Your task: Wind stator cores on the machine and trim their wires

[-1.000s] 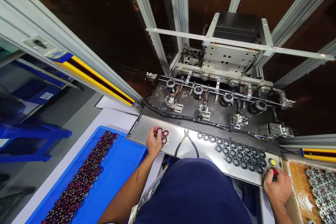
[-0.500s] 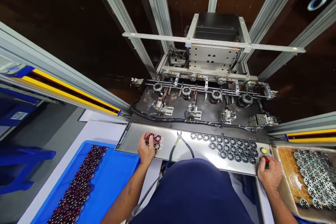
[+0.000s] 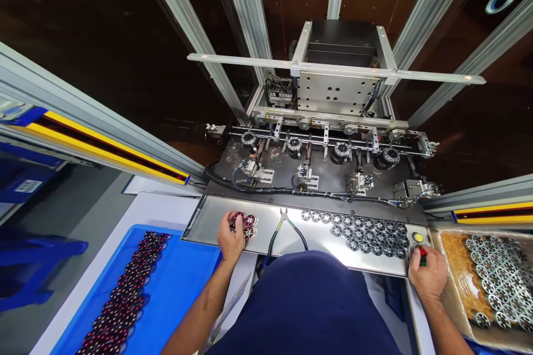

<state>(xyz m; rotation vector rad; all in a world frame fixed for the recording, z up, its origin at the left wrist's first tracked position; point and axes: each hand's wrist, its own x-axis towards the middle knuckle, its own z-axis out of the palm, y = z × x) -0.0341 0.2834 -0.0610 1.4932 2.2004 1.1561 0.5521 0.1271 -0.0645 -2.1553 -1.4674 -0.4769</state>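
Note:
My left hand (image 3: 231, 237) rests on the left part of the metal shelf, thumb and fingers curled around a small cluster of red-wound motor stators (image 3: 250, 221). Its fingers partly hide that cluster. At the shelf's right end, my right hand (image 3: 428, 273) is closed at a red and green push button (image 3: 423, 255); the fingertips are partly hidden. A yellow button (image 3: 418, 237) lies just beyond it. Between my hands are wire cutters (image 3: 283, 222) with spread handles and rows of bare stator cores (image 3: 370, 236).
Behind the shelf (image 3: 270, 244) stands a machine with several black round fixtures (image 3: 295, 147). A blue tray (image 3: 183, 277) at left holds rows of wound stators. A lined box (image 3: 458, 288) at right holds bare cores. Yellow light-barrier bars (image 3: 112, 147) flank the machine.
Both hands keep their places and grips. The view has shifted very slightly, and a thin red light line at the top shows more brightly.

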